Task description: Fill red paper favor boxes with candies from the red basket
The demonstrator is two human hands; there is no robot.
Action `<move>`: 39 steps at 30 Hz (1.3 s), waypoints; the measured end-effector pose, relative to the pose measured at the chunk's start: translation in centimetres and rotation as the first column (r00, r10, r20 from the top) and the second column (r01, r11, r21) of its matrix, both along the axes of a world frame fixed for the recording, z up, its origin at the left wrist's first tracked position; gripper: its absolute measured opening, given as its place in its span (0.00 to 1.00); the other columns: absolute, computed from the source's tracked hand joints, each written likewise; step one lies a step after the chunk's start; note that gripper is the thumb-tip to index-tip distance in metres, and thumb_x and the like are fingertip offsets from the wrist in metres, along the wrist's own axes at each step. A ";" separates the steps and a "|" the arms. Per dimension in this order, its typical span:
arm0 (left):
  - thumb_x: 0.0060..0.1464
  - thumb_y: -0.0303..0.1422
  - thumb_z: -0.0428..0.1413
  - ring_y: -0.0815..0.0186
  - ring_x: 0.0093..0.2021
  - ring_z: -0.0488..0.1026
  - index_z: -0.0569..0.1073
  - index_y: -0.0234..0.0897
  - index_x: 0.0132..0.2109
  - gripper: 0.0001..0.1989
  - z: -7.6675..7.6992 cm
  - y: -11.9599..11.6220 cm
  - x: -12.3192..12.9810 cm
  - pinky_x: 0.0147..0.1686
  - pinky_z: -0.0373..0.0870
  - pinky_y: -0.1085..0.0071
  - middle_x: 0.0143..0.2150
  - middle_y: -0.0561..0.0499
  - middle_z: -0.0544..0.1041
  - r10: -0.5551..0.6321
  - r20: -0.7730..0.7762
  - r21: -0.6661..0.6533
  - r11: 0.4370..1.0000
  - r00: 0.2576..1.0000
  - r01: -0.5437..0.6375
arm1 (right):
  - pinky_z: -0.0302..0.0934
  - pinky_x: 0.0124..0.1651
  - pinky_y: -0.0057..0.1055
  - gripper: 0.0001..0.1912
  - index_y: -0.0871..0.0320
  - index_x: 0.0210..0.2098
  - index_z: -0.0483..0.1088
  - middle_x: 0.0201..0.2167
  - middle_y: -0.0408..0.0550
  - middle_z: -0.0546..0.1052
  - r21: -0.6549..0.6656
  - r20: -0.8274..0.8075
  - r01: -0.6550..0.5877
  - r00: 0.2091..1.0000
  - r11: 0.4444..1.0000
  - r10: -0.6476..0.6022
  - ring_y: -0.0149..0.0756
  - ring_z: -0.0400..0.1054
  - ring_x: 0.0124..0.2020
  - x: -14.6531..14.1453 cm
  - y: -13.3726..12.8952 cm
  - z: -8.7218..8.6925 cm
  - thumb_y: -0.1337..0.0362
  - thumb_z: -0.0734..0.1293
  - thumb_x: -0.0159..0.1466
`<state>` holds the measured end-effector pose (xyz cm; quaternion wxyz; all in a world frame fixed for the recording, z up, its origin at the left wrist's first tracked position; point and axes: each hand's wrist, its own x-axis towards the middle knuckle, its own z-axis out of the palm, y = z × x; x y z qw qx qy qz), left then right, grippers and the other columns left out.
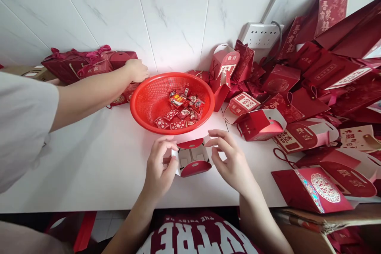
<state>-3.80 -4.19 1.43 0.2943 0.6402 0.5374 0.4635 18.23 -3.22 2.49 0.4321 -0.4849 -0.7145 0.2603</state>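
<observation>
The near edge shows a dark red shirt [190,234] with big white letters, upside down and hard to read. Both arms reach forward over the white table [89,166]. The left hand [162,162] and right hand [230,158] are apart, one on each side of a small open red-and-white box [195,156]. Their fingers are bent and spread, with the thumbs away from the fingertips. I can't tell if they touch the box.

To the right, a red box [312,188] has a round shiny sign on it. Just past the small box is a red basket [137,105] of little packets [178,101]; their writing is too small to read. Another person's arm [92,95] stretches in from the left, hand beside the basket. Behind the basket's right side, a box [226,61] says 歡喜. Far right, a bag [333,12] says 吾家有囍.
</observation>
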 end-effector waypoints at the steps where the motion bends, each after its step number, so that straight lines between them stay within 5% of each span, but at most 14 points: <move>1: 0.58 0.26 0.51 0.56 0.55 0.75 0.72 0.44 0.42 0.09 -0.3 0.1 -0.2 0.35 0.78 0.67 0.56 0.46 0.69 -0.004 0.045 -0.031 1.000 0.999 0.005 | 0.72 0.40 0.34 0.12 0.54 0.43 0.72 0.59 0.56 0.69 -0.033 -0.009 0.034 0.999 0.999 -0.034 0.45 0.68 0.59 0.1 0.1 -0.1 0.70 0.59 0.68; 6: 0.62 0.33 0.54 0.54 0.59 0.72 0.74 0.44 0.41 0.04 -2.2 0.7 -1.5 0.55 0.71 0.58 0.57 0.47 0.73 -0.019 0.189 -0.140 0.989 0.982 0.046 | 0.71 0.35 0.32 0.13 0.54 0.48 0.75 0.48 0.53 0.79 -0.259 -0.033 0.060 0.997 0.964 -0.071 0.41 0.75 0.42 1.5 0.6 -1.4 0.61 0.61 0.70; 10: 0.62 0.40 0.55 0.56 0.50 0.75 0.74 0.44 0.42 0.07 -2.9 0.8 -1.8 0.43 0.73 0.64 0.48 0.49 0.77 0.037 0.208 -0.226 0.974 0.977 0.011 | 0.73 0.29 0.33 0.20 0.54 0.58 0.73 0.28 0.44 0.75 -0.366 -0.055 0.060 0.995 0.929 -0.086 0.34 0.67 0.26 2.4 0.6 -2.9 0.56 0.62 0.70; 14: 0.61 0.45 0.55 0.65 0.26 0.70 0.71 0.45 0.43 0.11 -2.9 0.7 -1.8 0.24 0.71 0.70 0.29 0.55 0.69 0.039 0.318 -0.384 0.919 0.947 0.092 | 0.77 0.34 0.36 0.23 0.53 0.60 0.72 0.35 0.47 0.77 -0.439 -0.128 0.025 0.988 0.898 -0.090 0.32 0.66 0.28 2.6 0.4 -3.4 0.52 0.63 0.70; 21: 0.61 0.48 0.56 0.61 0.27 0.75 0.69 0.46 0.47 0.14 -2.9 0.7 -1.8 0.24 0.77 0.64 0.33 0.54 0.73 0.019 0.433 -0.463 0.862 0.901 0.204 | 0.78 0.36 0.36 0.23 0.50 0.61 0.72 0.58 0.53 0.75 -0.450 -0.156 0.002 0.984 0.893 -0.081 0.32 0.67 0.31 2.5 0.3 -3.4 0.51 0.64 0.69; 26: 0.61 0.48 0.56 0.62 0.27 0.74 0.68 0.45 0.48 0.15 -3.0 0.7 -1.8 0.24 0.77 0.65 0.33 0.54 0.73 0.022 0.428 -0.457 0.868 0.904 0.195 | 0.77 0.37 0.40 0.26 0.50 0.63 0.70 0.44 0.49 0.78 -0.477 -0.117 0.011 0.990 0.879 -0.076 0.30 0.61 0.25 2.5 0.2 -3.6 0.48 0.63 0.70; 31: 0.62 0.47 0.55 0.63 0.27 0.75 0.67 0.43 0.49 0.16 -3.0 0.6 -1.8 0.24 0.77 0.65 0.32 0.55 0.72 0.016 0.422 -0.457 0.867 0.906 0.197 | 0.76 0.38 0.40 0.26 0.50 0.64 0.69 0.22 0.40 0.64 -0.503 -0.106 0.017 0.991 0.864 -0.081 0.31 0.54 0.23 2.5 0.1 -3.5 0.47 0.61 0.71; 39: 0.63 0.46 0.55 0.63 0.25 0.76 0.66 0.42 0.50 0.16 -3.5 0.9 -1.8 0.24 0.76 0.66 0.32 0.55 0.74 -0.013 0.480 -0.441 0.861 0.877 0.254 | 0.76 0.40 0.39 0.28 0.45 0.66 0.65 0.42 0.47 0.75 -0.561 -0.168 -0.027 0.983 0.828 -0.081 0.35 0.63 0.33 2.6 0.4 -3.8 0.44 0.58 0.71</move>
